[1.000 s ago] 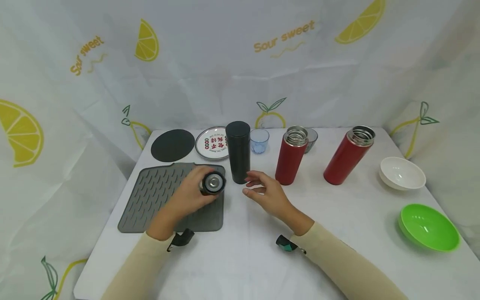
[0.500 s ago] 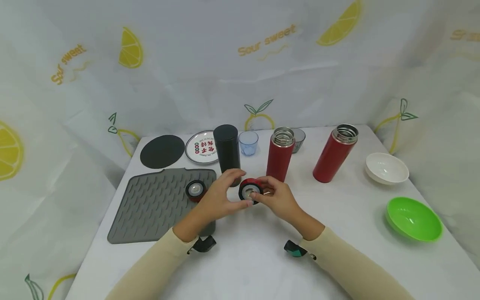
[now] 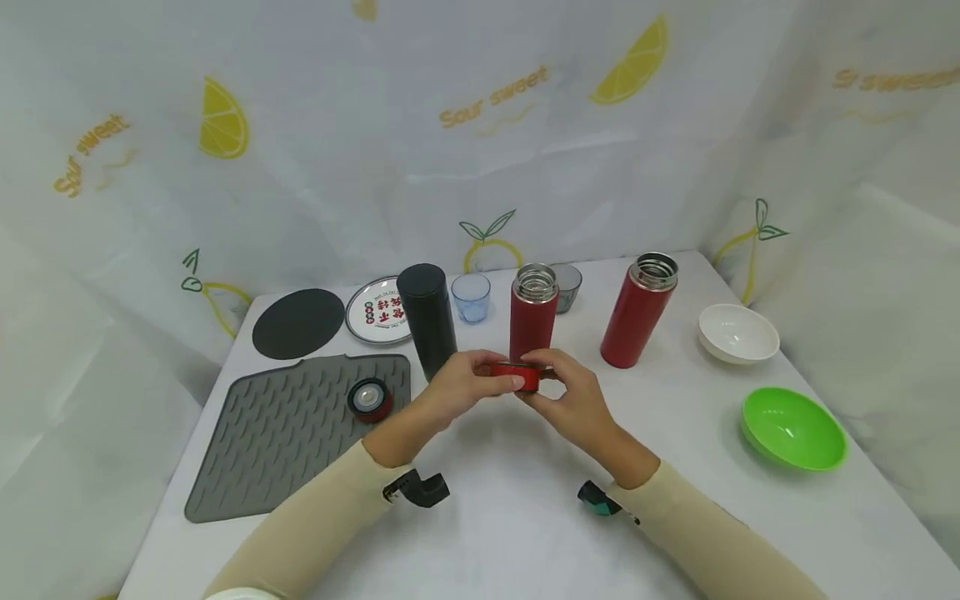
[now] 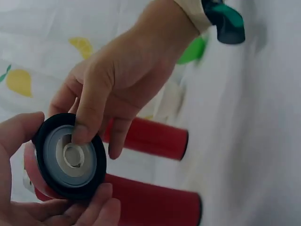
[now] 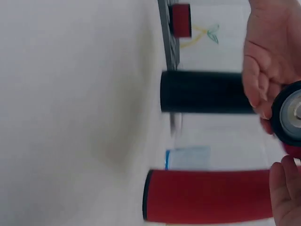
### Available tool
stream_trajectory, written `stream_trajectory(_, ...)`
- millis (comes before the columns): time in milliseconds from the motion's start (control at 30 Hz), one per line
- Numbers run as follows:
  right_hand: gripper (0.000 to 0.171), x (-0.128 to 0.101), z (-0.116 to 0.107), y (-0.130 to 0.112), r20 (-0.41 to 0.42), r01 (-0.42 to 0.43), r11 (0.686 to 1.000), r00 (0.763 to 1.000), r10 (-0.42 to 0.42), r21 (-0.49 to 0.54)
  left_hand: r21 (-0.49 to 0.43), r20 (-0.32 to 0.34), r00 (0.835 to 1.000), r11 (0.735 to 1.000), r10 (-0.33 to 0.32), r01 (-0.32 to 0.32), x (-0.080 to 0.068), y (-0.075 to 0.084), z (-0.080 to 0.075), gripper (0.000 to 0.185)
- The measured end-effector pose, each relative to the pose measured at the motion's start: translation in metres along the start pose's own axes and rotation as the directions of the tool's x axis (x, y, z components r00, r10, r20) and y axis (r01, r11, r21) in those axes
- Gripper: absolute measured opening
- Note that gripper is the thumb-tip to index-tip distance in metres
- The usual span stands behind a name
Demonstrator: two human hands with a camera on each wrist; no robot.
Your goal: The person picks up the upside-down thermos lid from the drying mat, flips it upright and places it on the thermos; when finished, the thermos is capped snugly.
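A red flask lid (image 3: 516, 375) with a black underside (image 4: 70, 162) and silver centre is held above the table between both hands, just in front of the nearer open red flask (image 3: 533, 321). My left hand (image 3: 463, 385) pinches its left side and my right hand (image 3: 558, 392) pinches its right side; the lid's edge (image 5: 288, 117) also shows in the right wrist view. A second red lid (image 3: 370, 399) lies upside down on the grey ribbed mat (image 3: 285, 433). Another open red flask (image 3: 639, 310) stands to the right. A black capped flask (image 3: 427, 321) stands to the left.
At the back sit a black round pad (image 3: 298, 323), a printed plate (image 3: 375, 311), a blue cup (image 3: 471, 297) and a grey glass (image 3: 567, 286). A white bowl (image 3: 738, 333) and a green bowl (image 3: 792, 427) sit at the right. Lemon-print cloth walls surround the white table (image 3: 510, 517).
My left hand left one lid on the mat and joined my right hand at the other lid. Both hands turned that lid from facing up to edge-on and lifted it slightly.
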State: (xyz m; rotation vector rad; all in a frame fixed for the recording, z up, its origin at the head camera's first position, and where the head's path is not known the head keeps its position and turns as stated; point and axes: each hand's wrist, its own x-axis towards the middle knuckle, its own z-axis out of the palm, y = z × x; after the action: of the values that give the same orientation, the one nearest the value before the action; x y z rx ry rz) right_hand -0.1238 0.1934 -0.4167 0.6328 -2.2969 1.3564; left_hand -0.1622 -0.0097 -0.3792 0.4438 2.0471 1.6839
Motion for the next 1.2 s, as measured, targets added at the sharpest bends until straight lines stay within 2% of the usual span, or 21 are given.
stream_trajectory(33, 0.055, 0.001, -0.002, 0.004, -0.034, 0.010, 1.000, 0.999, -0.009, 0.008, 0.062, -0.032, 0.997, 0.996, 0.066, -0.064, 0.002, 0.004, 0.000, 0.053)
stream_trajectory(67, 0.059, 0.002, -0.003, 0.009, -0.073, 0.015, 1.000, 0.997, -0.014, 0.014, 0.125, -0.062, 0.987, 0.982, 0.151, -0.143, 0.005, 0.008, -0.001, 0.056)
stream_trajectory(100, 0.063, 0.004, -0.004, 0.015, -0.115, 0.015, 0.999, 0.993, -0.011, 0.030, 0.192, -0.090, 0.966, 0.955, 0.244, -0.224, 0.008, 0.012, -0.002, 0.059)
stream_trajectory(133, 0.067, 0.006, -0.004, 0.021, -0.158, 0.002, 0.999, 0.987, 0.005, 0.043, 0.247, -0.114, 0.933, 0.919, 0.343, -0.307, 0.012, 0.017, -0.003, 0.061)
stream_trajectory(200, 0.072, 0.010, -0.001, 0.032, -0.225, -0.051, 0.996, 0.972, 0.067, 0.075, 0.323, -0.159, 0.849, 0.839, 0.504, -0.437, 0.021, 0.026, -0.005, 0.063)
stream_trajectory(267, 0.077, 0.018, 0.007, 0.040, -0.243, -0.136, 0.984, 0.957, 0.159, 0.111, 0.381, -0.198, 0.768, 0.770, 0.609, -0.512, 0.032, 0.032, -0.008, 0.065)
stream_trajectory(300, 0.079, 0.022, 0.011, 0.043, -0.235, -0.180, 0.974, 0.949, 0.208, 0.137, 0.398, -0.219, 0.741, 0.752, 0.635, -0.526, 0.037, 0.035, -0.008, 0.066)
stream_trajectory(333, 0.082, 0.026, 0.015, 0.046, -0.219, -0.223, 0.962, 0.942, 0.254, 0.156, 0.407, -0.243, 0.723, 0.745, 0.646, -0.529, 0.043, 0.037, -0.009, 0.066)
stream_trajectory(367, 0.084, 0.031, 0.019, 0.048, -0.201, -0.263, 0.949, 0.934, 0.295, 0.174, 0.412, -0.267, 0.713, 0.745, 0.649, -0.524, 0.050, 0.038, -0.008, 0.066)
stream_trajectory(433, 0.087, 0.039, 0.024, 0.052, -0.163, -0.317, 0.928, 0.923, 0.350, 0.198, 0.405, -0.306, 0.709, 0.761, 0.635, -0.507, 0.061, 0.041, -0.007, 0.067)
stream_trajectory(533, 0.084, 0.046, 0.028, 0.057, -0.127, -0.354, 0.911, 0.914, 0.385, 0.214, 0.380, -0.343, 0.727, 0.796, 0.595, -0.472, 0.076, 0.042, -0.003, 0.069)
stream_trajectory(600, 0.079, 0.048, 0.028, 0.059, -0.122, -0.358, 0.909, 0.914, 0.388, 0.212, 0.359, -0.348, 0.738, 0.809, 0.579, -0.465, 0.082, 0.042, -0.001, 0.070)
stream_trajectory(667, 0.074, 0.048, 0.027, 0.059, -0.124, -0.349, 0.912, 0.917, 0.380, 0.215, 0.352, -0.337, 0.745, 0.811, 0.576, -0.468, 0.086, 0.043, 0.001, 0.071)
stream_trajectory(767, 0.069, 0.049, 0.028, 0.059, -0.129, -0.330, 0.916, 0.922, 0.364, 0.229, 0.365, -0.319, 0.743, 0.799, 0.589, -0.477, 0.089, 0.042, 0.000, 0.070)
stream_trajectory(833, 0.068, 0.051, 0.030, 0.058, -0.130, -0.315, 0.919, 0.927, 0.352, 0.237, 0.370, -0.325, 0.742, 0.801, 0.586, -0.470, 0.088, 0.040, -0.001, 0.068)
stream_trajectory(933, 0.067, 0.054, 0.030, 0.057, -0.129, -0.298, 0.923, 0.933, 0.336, 0.244, 0.334, -0.346, 0.748, 0.819, 0.567, -0.466, 0.086, 0.039, -0.003, 0.068)
stream_trajectory(1033, 0.068, 0.055, 0.031, 0.058, -0.127, -0.293, 0.923, 0.935, 0.331, 0.248, 0.269, -0.324, 0.771, 0.835, 0.548, -0.481, 0.086, 0.038, -0.004, 0.069)
stream_trajectory(1200, 0.068, 0.054, 0.033, 0.061, -0.100, -0.306, 0.919, 0.935, 0.339, 0.249, 0.127, -0.231, 0.835, 0.866, 0.500, -0.484, 0.091, 0.031, -0.013, 0.071)
